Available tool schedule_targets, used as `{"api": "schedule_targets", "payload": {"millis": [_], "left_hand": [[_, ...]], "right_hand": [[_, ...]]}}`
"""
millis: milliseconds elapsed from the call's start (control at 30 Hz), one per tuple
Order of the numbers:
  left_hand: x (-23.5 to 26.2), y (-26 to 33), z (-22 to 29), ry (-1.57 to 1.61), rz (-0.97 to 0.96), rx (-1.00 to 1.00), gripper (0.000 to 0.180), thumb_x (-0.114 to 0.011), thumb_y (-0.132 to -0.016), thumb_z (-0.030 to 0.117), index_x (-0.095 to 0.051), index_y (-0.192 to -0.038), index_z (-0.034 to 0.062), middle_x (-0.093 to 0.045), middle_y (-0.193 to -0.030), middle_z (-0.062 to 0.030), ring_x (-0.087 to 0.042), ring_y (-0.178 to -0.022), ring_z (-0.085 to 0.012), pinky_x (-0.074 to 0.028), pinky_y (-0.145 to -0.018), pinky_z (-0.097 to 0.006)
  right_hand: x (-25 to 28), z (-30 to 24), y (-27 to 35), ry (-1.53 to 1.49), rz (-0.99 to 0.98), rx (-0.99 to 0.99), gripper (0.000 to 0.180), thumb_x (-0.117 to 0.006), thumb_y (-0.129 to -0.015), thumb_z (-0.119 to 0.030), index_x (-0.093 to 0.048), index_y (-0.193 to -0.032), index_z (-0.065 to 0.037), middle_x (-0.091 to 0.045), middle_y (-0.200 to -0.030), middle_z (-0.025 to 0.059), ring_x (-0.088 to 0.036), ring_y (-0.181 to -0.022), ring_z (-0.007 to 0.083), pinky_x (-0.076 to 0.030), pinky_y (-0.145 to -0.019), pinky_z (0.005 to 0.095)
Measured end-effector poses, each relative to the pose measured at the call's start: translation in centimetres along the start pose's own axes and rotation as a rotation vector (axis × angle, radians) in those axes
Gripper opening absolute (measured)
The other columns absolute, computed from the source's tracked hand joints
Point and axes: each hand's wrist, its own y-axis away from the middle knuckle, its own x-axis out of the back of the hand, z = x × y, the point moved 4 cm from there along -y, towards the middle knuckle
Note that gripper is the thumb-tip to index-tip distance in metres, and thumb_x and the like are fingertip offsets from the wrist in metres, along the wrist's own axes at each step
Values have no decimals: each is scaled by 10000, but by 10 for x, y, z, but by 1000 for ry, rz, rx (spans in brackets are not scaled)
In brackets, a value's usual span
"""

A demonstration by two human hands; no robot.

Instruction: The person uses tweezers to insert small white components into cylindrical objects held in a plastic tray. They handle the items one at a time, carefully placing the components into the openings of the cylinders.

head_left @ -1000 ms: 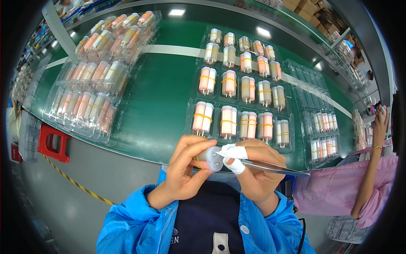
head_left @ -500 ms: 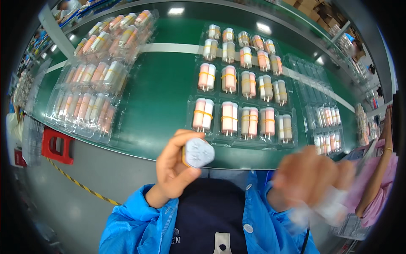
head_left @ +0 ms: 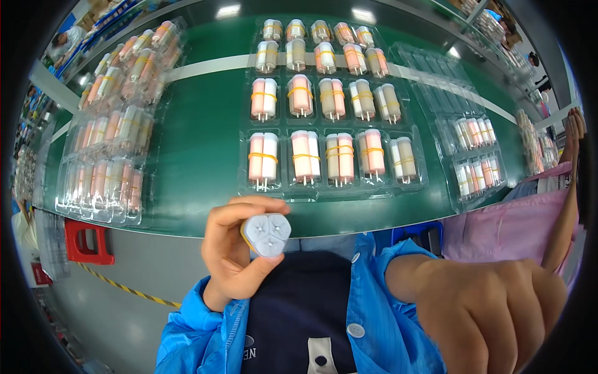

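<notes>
Bundle of three white tubes (head_left: pixel 266 234), seen end-on, gripped in the left hand (head_left: pixel 233 255) just before the green table (head_left: pixel 205 143).

The right hand (head_left: pixel 492 315) hangs close to the lens, blurred; its grip cannot be told. The clear tray (head_left: pixel 330 100) holds fifteen banded bundles in three rows of five. Stacked trays (head_left: pixel 118 118) at left blur together, uncountable.

**Hidden and cut-off items**

Right hand (head_left: pixel 498 315): lower part cut by the frame edge, contents not visible; bundle of tubes (head_left: pixel 266 234): only end face shows, body hidden within left hand (head_left: pixel 233 258); far trays (head_left: pixel 541 153) at right rim: too small to tell.
</notes>
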Motion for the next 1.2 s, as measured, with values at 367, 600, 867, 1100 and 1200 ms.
{"api": "schedule_targets", "payload": {"millis": [367,600,867,1100,1200], "left_hand": [[-3,3,-6,-420,34,-146,476,-686,-676,-86,-567,-1136,-50,-617,-1067,-194,-611,-955,-283,-489,-828,-331],[-1,4,-5,-411,65,-142,476,-673,-683,-81,-568,-1146,-52,-610,-1076,-190,-610,-964,-282,-488,-827,-327],[0,4,-5,-442,73,-159,488,-655,-653,-100,-578,-1133,-54,-603,-1068,-193,-607,-944,-293,-491,-804,-331],[1,3,-5,-476,59,-206,475,-659,-666,-98,-568,-1130,-61,-593,-1066,-198,-602,-930,-282,-492,-790,-332],[2,3,-4,-502,13,-209,432,-661,-724,-90,-539,-1138,-79,-567,-1086,-212,-594,-957,-254,-494,-809,-323]], "right_hand": [[53,53,49,905,129,-397,236,-741,-754,1,-673,-979,26,-680,-921,179,-669,-846,251,-540,-714,335],[59,59,49,1018,126,-390,187,-723,-777,11,-666,-954,30,-682,-890,170,-667,-808,209,-528,-691,294],[61,63,48,1082,65,-361,179,-705,-792,9,-664,-966,17,-685,-901,151,-662,-799,191,-522,-696,285],[60,65,48,1097,55,-373,164,-699,-797,11,-663,-957,15,-686,-895,139,-656,-788,182,-520,-696,280],[61,65,49,1083,72,-346,155,-698,-801,12,-662,-952,18,-686,-892,138,-655,-784,181,-519,-694,280]]}}
